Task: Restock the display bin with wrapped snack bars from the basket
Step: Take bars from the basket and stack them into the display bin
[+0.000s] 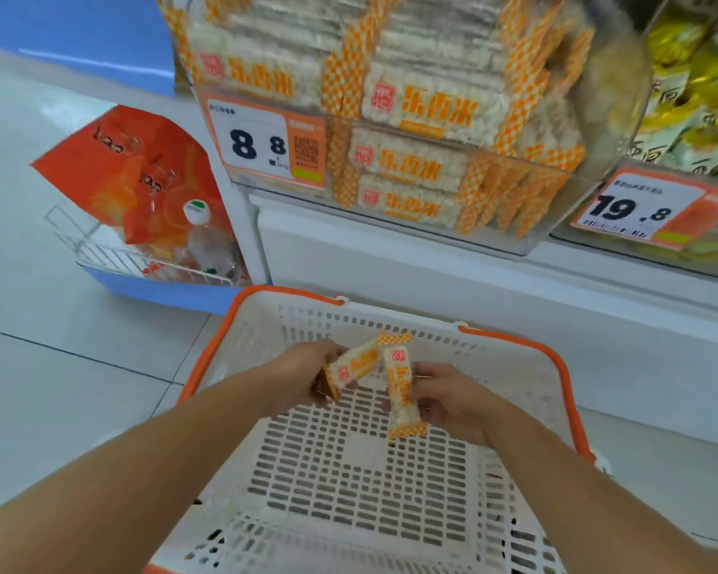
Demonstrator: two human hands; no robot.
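Both hands are inside a white slotted basket (pixel 349 457) with an orange rim, standing on the floor below the shelf. My left hand (pixel 303 377) grips one white-and-orange wrapped snack bar (pixel 355 365), tilted up to the right. My right hand (pixel 448 397) holds a second bar (pixel 401 393), nearly upright. The two bars' top ends meet. No other bars show on the basket's floor. Above, the clear display bin (pixel 527 242) is stacked with several rows of the same bars (pixel 415 105).
A price tag reading 8.8 (pixel 262 145) hangs on the bin's left front. To the right is a bin of yellow packets (pixel 697 89) with a 19.8 tag (pixel 635 211). A wire rack with orange bags (pixel 142 180) stands at the left on the tiled floor.
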